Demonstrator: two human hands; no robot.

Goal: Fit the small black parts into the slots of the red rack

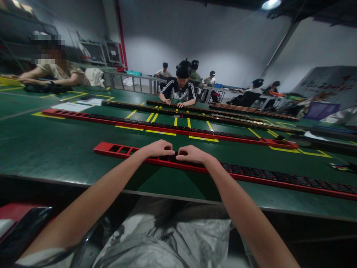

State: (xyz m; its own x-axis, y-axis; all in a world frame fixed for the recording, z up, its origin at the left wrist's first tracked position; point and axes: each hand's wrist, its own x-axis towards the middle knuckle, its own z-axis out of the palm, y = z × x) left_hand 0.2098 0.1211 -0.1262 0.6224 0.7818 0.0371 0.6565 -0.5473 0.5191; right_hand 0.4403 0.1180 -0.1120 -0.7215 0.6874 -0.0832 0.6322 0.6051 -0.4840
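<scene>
A long red frame (103,148) with square openings lies across the green table in front of me. Black squarish pieces (258,173) fill its right-hand stretch, while several openings at its left end show no piece. My left hand (159,149) is over the frame's middle, its fingers curled and closed. Close beside it, my right hand (192,153) is curled the same way. Between the fingertips of both hands is a small black piece (173,157), at the frame's surface. The fingers hide most of this piece.
A second red frame (237,138) with black pieces lies farther back, parallel to mine. Beyond it run long dark strips (131,107). A person (181,85) works across the table, another (55,72) at the left. White papers (69,107) and yellow tape mark the green table (69,149).
</scene>
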